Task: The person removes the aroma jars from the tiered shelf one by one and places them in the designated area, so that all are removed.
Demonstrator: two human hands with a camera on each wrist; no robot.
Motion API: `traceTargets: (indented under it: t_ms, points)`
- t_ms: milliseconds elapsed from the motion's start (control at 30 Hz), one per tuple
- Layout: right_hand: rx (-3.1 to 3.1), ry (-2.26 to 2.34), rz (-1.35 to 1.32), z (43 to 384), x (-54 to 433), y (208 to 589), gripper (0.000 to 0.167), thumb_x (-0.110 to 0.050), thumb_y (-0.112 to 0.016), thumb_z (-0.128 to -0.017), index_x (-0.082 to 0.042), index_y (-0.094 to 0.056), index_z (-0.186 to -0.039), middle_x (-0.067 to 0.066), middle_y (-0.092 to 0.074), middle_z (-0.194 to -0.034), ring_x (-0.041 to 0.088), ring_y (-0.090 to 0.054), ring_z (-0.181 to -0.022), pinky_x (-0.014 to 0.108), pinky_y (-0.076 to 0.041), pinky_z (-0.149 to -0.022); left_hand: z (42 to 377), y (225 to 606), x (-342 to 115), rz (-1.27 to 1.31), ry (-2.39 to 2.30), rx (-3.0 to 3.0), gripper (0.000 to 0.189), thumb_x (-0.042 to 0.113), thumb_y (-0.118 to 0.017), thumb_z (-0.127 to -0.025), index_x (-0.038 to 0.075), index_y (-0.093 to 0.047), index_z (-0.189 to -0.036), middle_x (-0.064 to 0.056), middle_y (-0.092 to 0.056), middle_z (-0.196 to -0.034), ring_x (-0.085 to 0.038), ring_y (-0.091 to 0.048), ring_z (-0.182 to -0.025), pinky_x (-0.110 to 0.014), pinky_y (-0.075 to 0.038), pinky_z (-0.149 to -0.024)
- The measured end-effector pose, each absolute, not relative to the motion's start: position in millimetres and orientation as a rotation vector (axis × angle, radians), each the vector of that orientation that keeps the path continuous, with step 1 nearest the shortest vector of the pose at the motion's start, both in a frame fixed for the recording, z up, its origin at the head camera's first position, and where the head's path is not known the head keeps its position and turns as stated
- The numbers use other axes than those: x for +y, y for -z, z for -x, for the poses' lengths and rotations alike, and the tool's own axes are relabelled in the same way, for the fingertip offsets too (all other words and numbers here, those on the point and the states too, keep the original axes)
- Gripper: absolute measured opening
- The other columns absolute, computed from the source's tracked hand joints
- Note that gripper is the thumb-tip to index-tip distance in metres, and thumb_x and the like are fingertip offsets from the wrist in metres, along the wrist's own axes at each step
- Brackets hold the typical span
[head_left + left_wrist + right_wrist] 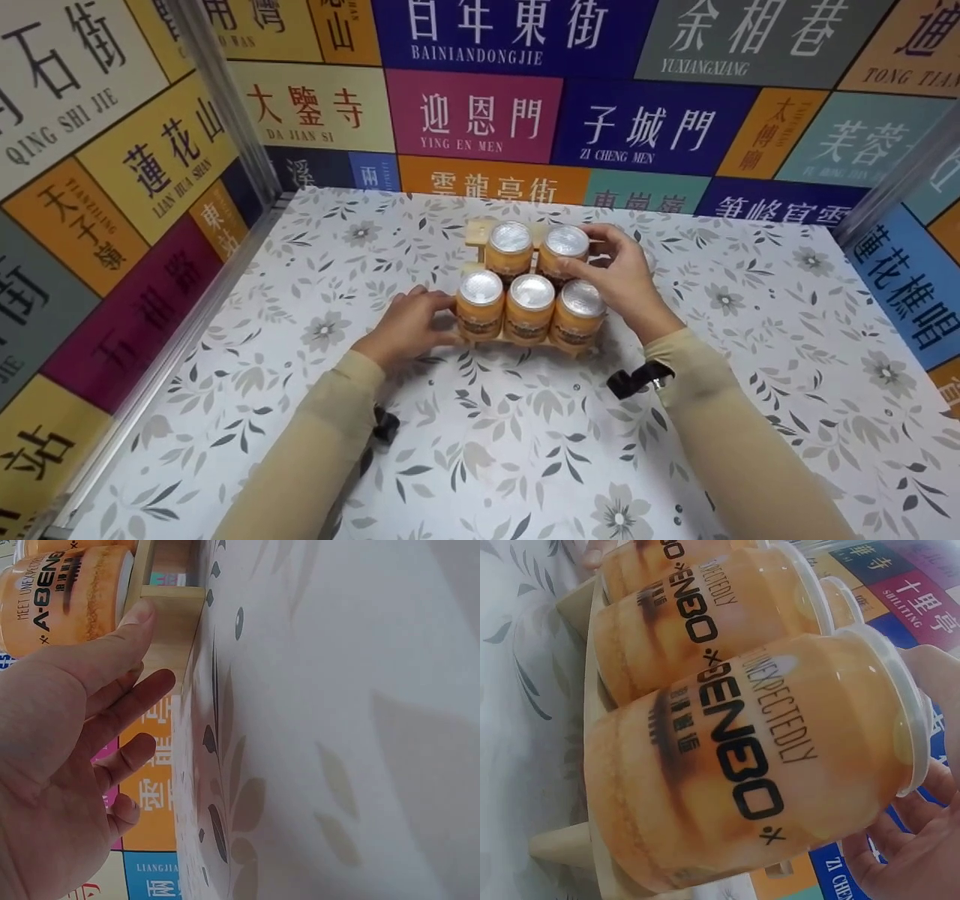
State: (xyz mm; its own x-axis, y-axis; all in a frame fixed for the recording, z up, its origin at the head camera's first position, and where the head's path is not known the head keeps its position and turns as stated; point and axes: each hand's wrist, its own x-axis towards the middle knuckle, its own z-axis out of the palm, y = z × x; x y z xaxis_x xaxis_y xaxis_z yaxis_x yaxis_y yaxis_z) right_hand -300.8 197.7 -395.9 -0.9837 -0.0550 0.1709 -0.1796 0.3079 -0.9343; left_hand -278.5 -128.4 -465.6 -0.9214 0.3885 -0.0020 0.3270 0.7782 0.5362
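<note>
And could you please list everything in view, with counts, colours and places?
Jars: at least five, orange with silvery tops, three in front, two behind
Rack: one, pale wood, under the jars
Tabletop: one, white with floral print, under the rack
Wall panels: many, multicoloured, behind and at both sides
Metal strips: several, grey, at wall corners
Wrist straps: two, black, on both wrists
Sleeves: two, beige, on the forearms
Left hand: one, bare, at the rack's left end
Right hand: one, bare, gripping the back-right jar

The 5 jars (735,772) look like smooth glossy plastic, their lids (532,292) shiny, the rack (172,626) matt wood.
</note>
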Motion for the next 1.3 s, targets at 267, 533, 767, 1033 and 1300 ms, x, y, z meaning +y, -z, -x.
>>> traceTargets:
  t_ms: [267,533,767,1033,1300]
  points:
    - [-2.349,-1.889,-0.216,297,199,386,0.060,-0.029,-0.088,-0.083,-0.011,-0.060,-0.134,0.002,-0.065,-0.121,0.020,-0.064,-0.110,0.026,-0.055,-0.093,279,466,-129,-0.581,-0.843,2.839,0.069,0.040,-0.087,-0.081,0.025,-0.061,-0.143,0.007,-0.068,-0.136,-0.023,-0.053,-0.134,-0.049,-0.032,-0.118]
    - [-2.237,-1.923,-0.306,297,199,378,0.059,-0.021,-0.088,-0.083,-0.009,-0.061,-0.134,0.001,-0.066,-0.123,0.019,-0.060,-0.116,0.029,-0.051,-0.098,280,465,-129,-0.562,-0.861,2.845,0.067,0.040,-0.088,-0.079,0.029,-0.063,-0.141,0.009,-0.069,-0.133,-0.021,-0.055,-0.132,-0.048,-0.032,-0.117]
    - [-2.229,-1.898,-0.290,292,210,374,0.057,-0.019,-0.087,-0.084,-0.008,-0.060,-0.134,-0.001,-0.066,-0.122,0.017,-0.059,-0.116,0.028,-0.050,-0.098,278,466,-128,-0.560,-0.849,2.835,0.073,0.040,-0.087,-0.080,0.025,-0.059,-0.146,0.007,-0.067,-0.138,-0.023,-0.052,-0.134,-0.049,-0.032,-0.118]
    - [-2.269,-1.787,-0.183,291,237,372,0.060,-0.025,-0.086,-0.085,-0.010,-0.059,-0.137,-0.004,-0.063,-0.124,0.014,-0.059,-0.116,0.027,-0.047,-0.097,277,465,-128,-0.586,-0.827,2.859,0.072,0.040,-0.087,-0.080,0.021,-0.061,-0.144,0.004,-0.067,-0.139,-0.028,-0.052,-0.135,-0.051,-0.032,-0.117]
    - [-2.309,-1.673,-0.089,288,270,375,0.061,-0.025,-0.082,-0.090,-0.010,-0.056,-0.143,-0.009,-0.061,-0.127,0.009,-0.057,-0.116,0.022,-0.047,-0.095,278,465,-127,-0.578,-0.817,2.857,0.072,0.042,-0.087,-0.080,0.020,-0.061,-0.144,0.003,-0.067,-0.138,-0.023,-0.053,-0.130,-0.049,-0.032,-0.116]
